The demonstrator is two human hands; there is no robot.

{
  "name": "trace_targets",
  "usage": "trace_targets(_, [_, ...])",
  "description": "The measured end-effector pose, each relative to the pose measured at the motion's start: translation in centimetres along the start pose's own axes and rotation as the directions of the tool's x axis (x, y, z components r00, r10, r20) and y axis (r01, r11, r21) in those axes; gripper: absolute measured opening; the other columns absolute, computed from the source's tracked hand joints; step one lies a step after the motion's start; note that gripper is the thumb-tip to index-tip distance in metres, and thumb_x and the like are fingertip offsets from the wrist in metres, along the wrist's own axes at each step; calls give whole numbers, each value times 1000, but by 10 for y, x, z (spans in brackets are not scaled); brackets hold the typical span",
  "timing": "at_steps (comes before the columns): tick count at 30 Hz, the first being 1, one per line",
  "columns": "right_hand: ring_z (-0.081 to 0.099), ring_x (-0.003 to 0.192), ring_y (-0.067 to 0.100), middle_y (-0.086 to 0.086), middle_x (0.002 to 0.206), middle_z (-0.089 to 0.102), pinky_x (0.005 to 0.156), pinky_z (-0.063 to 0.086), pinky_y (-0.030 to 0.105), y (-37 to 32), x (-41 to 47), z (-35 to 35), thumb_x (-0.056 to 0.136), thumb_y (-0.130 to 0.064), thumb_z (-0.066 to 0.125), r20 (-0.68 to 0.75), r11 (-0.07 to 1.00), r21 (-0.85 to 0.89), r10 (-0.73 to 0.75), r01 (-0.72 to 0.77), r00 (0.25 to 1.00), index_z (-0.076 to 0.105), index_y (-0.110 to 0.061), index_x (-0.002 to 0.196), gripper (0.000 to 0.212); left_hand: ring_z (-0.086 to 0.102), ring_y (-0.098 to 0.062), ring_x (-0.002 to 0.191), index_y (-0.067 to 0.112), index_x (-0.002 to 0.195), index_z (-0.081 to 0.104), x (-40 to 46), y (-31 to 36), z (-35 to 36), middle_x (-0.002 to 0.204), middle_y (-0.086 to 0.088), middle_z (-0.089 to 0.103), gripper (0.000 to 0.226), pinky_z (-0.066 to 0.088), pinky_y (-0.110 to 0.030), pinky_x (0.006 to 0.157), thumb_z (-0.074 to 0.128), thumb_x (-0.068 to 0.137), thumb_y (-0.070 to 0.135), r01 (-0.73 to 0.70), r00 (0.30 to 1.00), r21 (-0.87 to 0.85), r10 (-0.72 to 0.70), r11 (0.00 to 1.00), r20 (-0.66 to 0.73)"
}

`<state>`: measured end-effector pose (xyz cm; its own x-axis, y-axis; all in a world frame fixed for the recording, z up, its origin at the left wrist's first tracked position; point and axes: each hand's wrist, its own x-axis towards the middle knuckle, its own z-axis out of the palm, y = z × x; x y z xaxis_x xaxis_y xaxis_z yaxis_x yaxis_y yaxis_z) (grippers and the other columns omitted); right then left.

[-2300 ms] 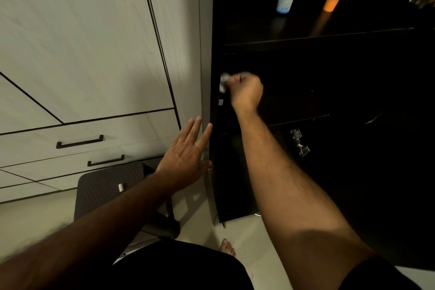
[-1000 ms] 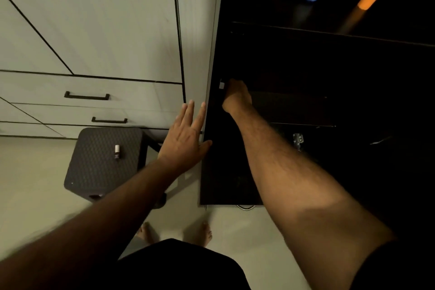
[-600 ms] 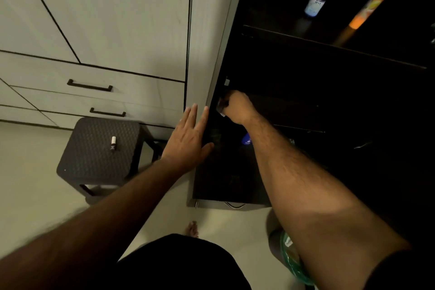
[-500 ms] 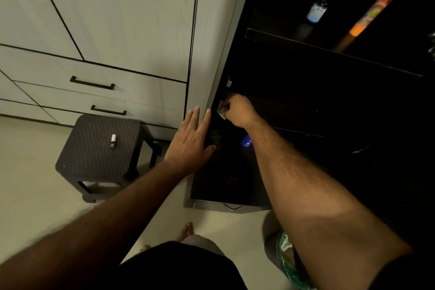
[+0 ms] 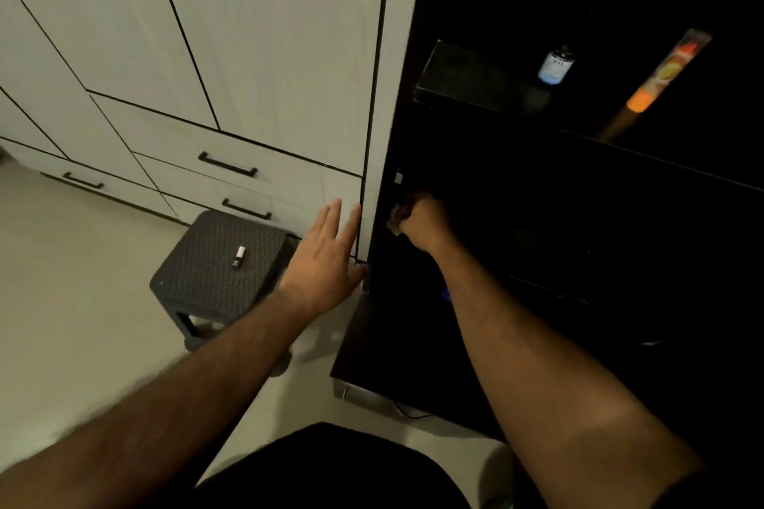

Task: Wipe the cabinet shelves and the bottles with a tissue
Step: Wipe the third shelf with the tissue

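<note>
Two bare hands are at the dark cabinet [image 5: 475, 293]: the left hand [image 5: 326, 260] lies flat with straight fingers against its pale side panel, and the right hand [image 5: 421, 221] is curled around a crumpled tissue [image 5: 397, 216] pressed just inside the left wall. One small bottle [image 5: 556, 64] stands on the shelf [image 5: 475, 78] above, well apart from the tissue, near an orange-tipped tube [image 5: 661, 74].

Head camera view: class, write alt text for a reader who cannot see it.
A person's right hand grips a crumpled white tissue inside a dark open cabinet, while the flat left hand rests against its pale side panel. A small blue-labelled bottle stands on the upper shelf.
</note>
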<state>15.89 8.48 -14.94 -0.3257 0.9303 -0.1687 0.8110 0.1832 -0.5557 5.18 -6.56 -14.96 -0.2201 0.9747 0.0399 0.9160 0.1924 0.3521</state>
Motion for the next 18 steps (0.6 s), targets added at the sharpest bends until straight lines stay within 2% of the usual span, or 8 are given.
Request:
trace_targets(2, [57,115,25,10,121,62,92,47,29,4,7,-7,86,-9,68,58,999,31,-34,33,998,62,-10,120,35,-8,-26,149,20,154,-6,5,13,5,162,-12,-8,90,0,-32,114,56,93,42,31,999,-24,-31,999,-7])
trace_targets(4, [61,102,25,11,104,65,82,46,26,5,10,-8,85,-6,65,114,997,75,-33,25,993,67,-10,100,16,-9,-24,149,19,154,-6,5,21,6,162,-11,-8,90,-2,-32,113,55,94,43,60,998,-17,-60,998,-16])
trace_targets(5, [62,98,25,10,98,63,79,48,27,3,9,-5,84,-2,65,109,991,134,-22,7,994,64,-12,89,11,-9,-24,149,19,155,-6,2,23,7,162,-12,-8,89,-2,-31,113,54,94,44,77,997,-14,-78,997,-28])
trace_targets(6, [64,98,26,10,96,63,75,51,28,1,7,0,85,1,65,86,976,217,2,-21,996,59,-13,83,15,-9,-24,149,18,155,-6,0,24,7,162,-12,-8,90,-2,-31,114,54,94,44,96,995,-8,-96,995,-39])
trace_targets(9, [67,94,24,10,94,64,61,53,23,1,0,8,88,3,62,51,899,430,73,-88,996,64,-7,92,10,-8,-24,149,17,154,-5,-3,24,6,162,-13,-6,90,-2,-31,115,55,93,45,141,989,8,-140,990,-48])
trace_targets(13, [66,79,20,15,94,64,57,52,21,6,-3,-1,92,4,57,62,705,697,121,-129,991,63,8,110,19,-8,-22,149,18,155,-3,-4,29,5,162,-11,-6,89,1,-33,116,55,93,46,149,988,7,-149,989,-31])
trace_targets(15, [60,69,10,17,98,66,56,51,17,4,-7,3,92,5,55,92,622,767,141,-160,986,62,7,113,22,-7,-22,149,18,155,-2,-5,31,4,162,-10,-5,90,6,-36,120,57,92,45,147,989,-11,-147,989,-26])
trace_targets(18, [60,74,9,20,109,66,60,53,16,0,-11,6,93,4,55,107,482,858,169,-177,980,61,5,116,24,-6,-22,149,20,155,-2,-4,34,3,162,-9,-6,90,10,-38,120,58,92,44,139,990,-15,-140,990,-2])
